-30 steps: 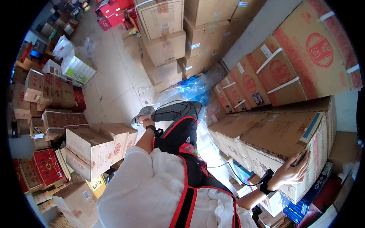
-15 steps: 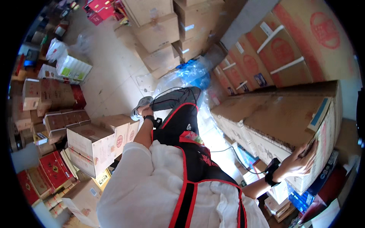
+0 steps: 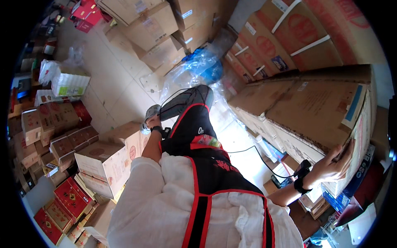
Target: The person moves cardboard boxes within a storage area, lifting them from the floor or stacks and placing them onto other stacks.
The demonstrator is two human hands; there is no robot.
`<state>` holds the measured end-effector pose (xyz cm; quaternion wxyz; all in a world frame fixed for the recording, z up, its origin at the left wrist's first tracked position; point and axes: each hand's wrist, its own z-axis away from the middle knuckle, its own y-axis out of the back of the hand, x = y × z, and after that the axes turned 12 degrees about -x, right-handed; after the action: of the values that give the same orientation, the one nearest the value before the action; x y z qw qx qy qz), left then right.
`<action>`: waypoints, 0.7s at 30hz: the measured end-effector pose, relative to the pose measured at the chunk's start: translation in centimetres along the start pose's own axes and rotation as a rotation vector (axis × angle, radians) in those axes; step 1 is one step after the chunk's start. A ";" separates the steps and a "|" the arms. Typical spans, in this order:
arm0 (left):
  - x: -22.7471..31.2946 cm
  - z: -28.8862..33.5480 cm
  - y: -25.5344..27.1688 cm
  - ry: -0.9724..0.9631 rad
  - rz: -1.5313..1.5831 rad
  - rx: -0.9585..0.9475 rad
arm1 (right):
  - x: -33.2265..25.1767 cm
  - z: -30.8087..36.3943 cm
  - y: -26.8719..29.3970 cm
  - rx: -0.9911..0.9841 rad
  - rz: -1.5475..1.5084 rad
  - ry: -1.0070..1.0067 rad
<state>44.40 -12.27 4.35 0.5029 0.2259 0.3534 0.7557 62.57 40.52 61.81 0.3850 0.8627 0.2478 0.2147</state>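
My right hand (image 3: 331, 165) is at the near corner of a large brown cardboard box (image 3: 318, 101) on the right, its fingers pressed round the worn edge. A strip of blue and pale tape (image 3: 353, 105) runs along that box's top. My left hand (image 3: 154, 121) is low by my leg, close to a grey shoe (image 3: 151, 113); its fingers are small and partly hidden, so their hold does not show. Black bands circle both wrists. A black cable (image 3: 264, 159) runs toward my right wrist.
Tall carton stacks (image 3: 153, 29) stand ahead, with clear plastic sheeting and a blue bag (image 3: 206, 66) at their foot. Strapped cartons (image 3: 285, 37) line the right wall. An open carton (image 3: 101, 159), red gift boxes (image 3: 72, 194) and a white-wrapped pack (image 3: 72, 80) crowd the left.
My view has shifted, so the surroundings sit differently in the picture. My right hand stays on the large box's corner, and my left hand stays low by the shoe.
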 end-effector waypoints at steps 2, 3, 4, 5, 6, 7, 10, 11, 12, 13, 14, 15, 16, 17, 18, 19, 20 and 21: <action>2.5 2.7 -1.1 0.167 0.105 -0.032 | 0.4 0.1 0.5 -0.006 0.075 0.008; 2.7 3.7 -1.4 0.115 0.243 -0.091 | 0.6 0.2 0.8 -0.008 0.111 0.000; 1.3 2.6 -0.8 0.127 0.231 -0.088 | 0.4 0.1 0.6 -0.013 0.094 -0.007; -0.3 1.4 -0.5 0.142 0.222 -0.087 | -0.1 -0.1 0.2 0.001 0.046 0.000; -1.9 0.3 -0.4 0.155 0.213 -0.091 | -0.4 -0.2 -0.2 0.015 0.003 0.006; -0.5 0.8 -1.5 0.070 0.246 -0.163 | -0.2 -0.1 0.0 0.010 0.048 0.012; -5.9 -4.3 0.8 -0.092 -0.063 -0.105 | -0.5 -0.2 -0.6 -0.002 -0.063 -0.029; -4.5 -2.6 -1.8 -0.033 0.104 -0.071 | -0.8 -0.2 -0.7 -0.004 -0.024 0.005; -3.2 -1.3 -2.9 0.029 0.267 -0.019 | -0.6 -0.3 -0.5 -0.002 0.002 0.023; -3.0 -1.2 -3.0 0.009 0.248 -0.077 | -0.4 -0.4 -0.6 -0.006 0.014 0.022; -2.8 -0.9 -3.3 0.005 0.243 -0.086 | -0.3 -0.5 -0.8 0.003 0.011 0.029; -2.6 -0.6 -3.6 0.076 0.189 -0.081 | -0.2 -0.6 -1.0 0.011 0.008 0.037; -1.9 -0.1 -4.2 0.139 0.133 -0.084 | -0.2 -0.7 -0.7 0.008 0.031 0.040; -3.3 -1.5 -3.5 0.184 0.121 -0.045 | -0.4 -0.9 -0.6 0.005 0.030 0.061; -4.9 -2.8 -3.1 0.234 0.110 -0.010 | -0.7 -0.9 -0.9 0.000 0.027 0.086; -5.1 -3.6 -2.7 0.040 0.012 -0.051 | -0.6 -0.8 -0.9 -0.002 0.025 0.083; -5.3 -4.2 -2.3 -0.153 -0.085 -0.089 | -0.3 -0.9 -1.0 -0.003 -0.011 0.065; -5.6 -4.4 -1.9 -0.152 -0.084 -0.080 | -0.2 -1.0 -1.0 0.000 -0.051 0.046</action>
<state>44.71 -18.31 0.15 0.5680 0.2474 0.2930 0.7282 61.57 41.57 61.64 0.3846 0.8509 0.2786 0.2246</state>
